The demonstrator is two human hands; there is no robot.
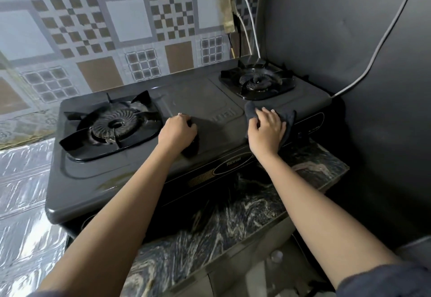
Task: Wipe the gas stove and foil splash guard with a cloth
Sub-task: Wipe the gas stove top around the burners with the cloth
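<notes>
A dark grey two-burner gas stove (200,103) stands on a marbled counter. My right hand (267,131) presses a dark cloth (250,111) flat onto the stove top, just in front of the right burner (256,82). My left hand (177,133) rests on the middle of the stove top, fingers curled under, with nothing in it, to the right of the left burner (112,124). Behind the stove a shiny splash guard (130,21) with a tile pattern runs along the wall. Embossed silver foil (23,191) covers the surface at the left.
A dark panel (349,51) closes off the right side, with a grey cable (382,42) running across it. White cables (250,23) hang from a plug in the back corner. The marbled counter edge (233,222) lies in front of the stove, with a cupboard knob (276,256) below.
</notes>
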